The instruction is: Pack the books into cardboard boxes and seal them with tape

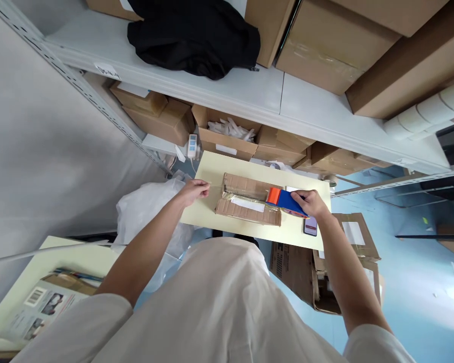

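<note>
A long brown cardboard box [245,185] lies on the pale yellow table [196,214] in front of me, with clear tape and a white label [247,203] along its top. My right hand [310,202] grips a blue and orange tape dispenser [285,200], whose orange end rests at the box's right part. Left of the box, my left hand [196,192] is closed in a pinch. A faint strip of clear packing tape [216,186] runs from those fingertips toward the box.
A phone [310,226] lies at the table's right. Shelves [227,93] ahead hold cardboard boxes and black cloth [196,38]. White plastic bags [147,206] lie to the left, opened cartons [298,272] on the floor to the right. Behind left, another table [7,297] holds a printed package.
</note>
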### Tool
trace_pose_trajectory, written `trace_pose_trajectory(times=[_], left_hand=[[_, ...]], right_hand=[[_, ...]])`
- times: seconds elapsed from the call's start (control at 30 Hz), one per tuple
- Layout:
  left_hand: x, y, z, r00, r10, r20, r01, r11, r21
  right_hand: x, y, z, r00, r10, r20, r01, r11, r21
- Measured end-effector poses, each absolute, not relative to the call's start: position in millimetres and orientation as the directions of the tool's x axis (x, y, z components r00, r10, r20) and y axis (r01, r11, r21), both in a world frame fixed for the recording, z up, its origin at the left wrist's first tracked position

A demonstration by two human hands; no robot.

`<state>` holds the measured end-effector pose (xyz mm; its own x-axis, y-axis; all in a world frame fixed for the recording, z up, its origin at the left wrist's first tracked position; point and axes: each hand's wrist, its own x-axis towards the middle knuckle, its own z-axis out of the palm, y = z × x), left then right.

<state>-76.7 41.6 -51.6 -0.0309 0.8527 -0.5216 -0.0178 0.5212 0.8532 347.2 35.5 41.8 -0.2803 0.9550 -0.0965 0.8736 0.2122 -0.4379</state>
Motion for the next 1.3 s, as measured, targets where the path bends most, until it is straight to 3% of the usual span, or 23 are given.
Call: trace_pose_trajectory(times=[0.3, 0.43, 0.5, 0.57, 0.63, 0.7, 1.03, 1.3], left_hand=[[-18.8, 28.6, -105.7, -0.103, 0.891, -0.442, 0.255, 0.453, 0.854], [-30.1, 24.2, -104.0, -0.106, 0.935, -0.338, 0.557, 0.337, 0.759], [-34.5, 27.2, -89.7, 0.010, 0.976, -0.218, 0.660, 0.157, 0.734], [-28.4, 33.6, -68.0, 0.226, 0.973, -0.054, 0.704, -0.125, 0.699], [-11.3, 41.5, -45.3, 0.555, 0.831, 0.021, 0.695, -0.478, 0.538], [9.7, 47.8, -28.9, 0.715, 0.699, -0.024, 0.640, -0.639, 0.427], [29.2, 53.2, -23.0, 0.696, 0.684, -0.219, 0.718, -0.647, 0.257], [34.7, 53.8, -19.0, 0.644, 0.686, -0.339, 0.759, -0.628, 0.173]], right_hand=[[339.7, 33.1, 20.2, -0.238, 0.967, -0.091, 0.892, 0.181, -0.413], [341.2, 32.2, 20.0, -0.223, 0.971, -0.084, 0.888, 0.166, -0.429], [342.8, 32.1, 19.1, -0.222, 0.970, -0.097, 0.884, 0.158, -0.440], [344.2, 32.7, 18.8, -0.226, 0.968, -0.110, 0.881, 0.155, -0.446], [344.6, 33.7, 19.8, -0.233, 0.966, -0.116, 0.878, 0.157, -0.453], [343.4, 34.8, 22.1, -0.251, 0.960, -0.127, 0.873, 0.168, -0.458], [389.5, 36.5, 27.1, -0.315, 0.937, -0.150, 0.876, 0.227, -0.425], [441.9, 34.1, -39.2, -0.339, 0.921, -0.195, 0.821, 0.188, -0.540]])
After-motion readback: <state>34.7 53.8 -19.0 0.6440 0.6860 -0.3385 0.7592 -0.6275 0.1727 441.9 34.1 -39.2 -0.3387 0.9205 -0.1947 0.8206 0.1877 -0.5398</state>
